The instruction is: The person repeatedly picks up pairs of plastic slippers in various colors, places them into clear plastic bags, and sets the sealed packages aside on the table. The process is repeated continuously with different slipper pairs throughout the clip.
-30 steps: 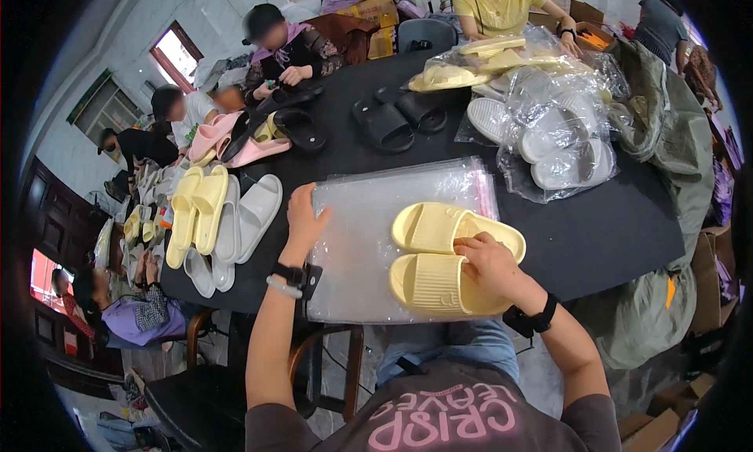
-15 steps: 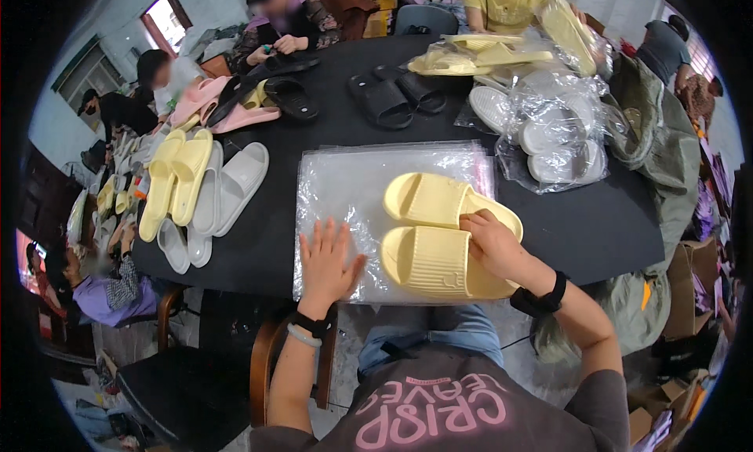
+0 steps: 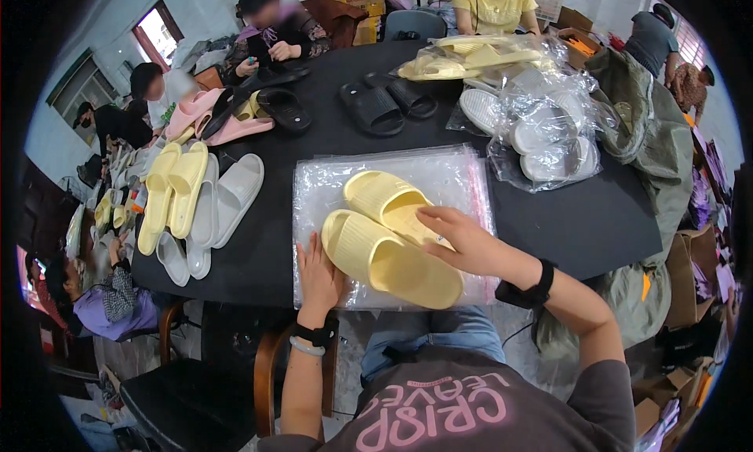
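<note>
A pair of yellow slide slippers lies on a stack of clear plastic bags [image 3: 314, 193], toes pointing to the far left. The near slipper [image 3: 357, 248] slightly overlaps the far slipper [image 3: 384, 193]. My right hand [image 3: 471, 244] rests over the heel end of the far slipper, its fingers and thumb stretched apart; the heel beneath it is hidden. On the bags' left side, my left hand [image 3: 320, 275] lies flat, fingers extended, close beside the near slipper's toe. I cannot tell whether it touches that toe.
Yellow slippers [image 3: 187, 185] and grey slippers [image 3: 238, 197] sit left on the black table [image 3: 298, 107]. Black slippers [image 3: 372, 107] lie beyond the bags; bagged white slippers [image 3: 549, 130] are at right. Several people sit around, including one in a yellow shirt [image 3: 502, 5]. A chair [image 3: 188, 389] stands left.
The yellow pair has shifted left and turned, heels swinging toward me. My right hand has loosened from its grip and spread its fingers. My left hand has moved slightly nearer me.
</note>
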Demonstrator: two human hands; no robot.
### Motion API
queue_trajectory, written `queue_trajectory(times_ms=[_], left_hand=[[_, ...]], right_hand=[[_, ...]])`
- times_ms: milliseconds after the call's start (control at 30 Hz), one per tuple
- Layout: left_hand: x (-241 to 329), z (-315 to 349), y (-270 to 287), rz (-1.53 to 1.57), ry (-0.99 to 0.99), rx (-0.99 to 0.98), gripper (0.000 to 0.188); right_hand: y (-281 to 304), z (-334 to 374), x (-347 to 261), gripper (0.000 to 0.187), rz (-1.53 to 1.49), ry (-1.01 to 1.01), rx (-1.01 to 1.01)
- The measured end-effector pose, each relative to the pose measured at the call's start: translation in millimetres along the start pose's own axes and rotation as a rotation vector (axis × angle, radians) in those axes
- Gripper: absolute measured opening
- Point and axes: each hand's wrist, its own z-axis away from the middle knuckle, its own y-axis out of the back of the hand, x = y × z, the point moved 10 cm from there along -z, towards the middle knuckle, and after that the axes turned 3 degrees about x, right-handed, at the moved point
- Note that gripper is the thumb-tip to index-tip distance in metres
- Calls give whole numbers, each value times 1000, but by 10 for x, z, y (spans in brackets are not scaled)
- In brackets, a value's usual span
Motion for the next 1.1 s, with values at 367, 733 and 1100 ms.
queue_trajectory(times_ms=[367, 733, 1100], left_hand=[[173, -141, 809, 262, 228, 274, 49], [1708, -488, 398, -188, -89, -37, 58], [690, -600, 805, -99, 80, 80, 37]], right_hand=[[-271, 731, 675, 68, -35, -201, 100], [-217, 778, 651, 67, -90, -251, 178], [-227, 788, 580, 58, 26, -214, 152]])
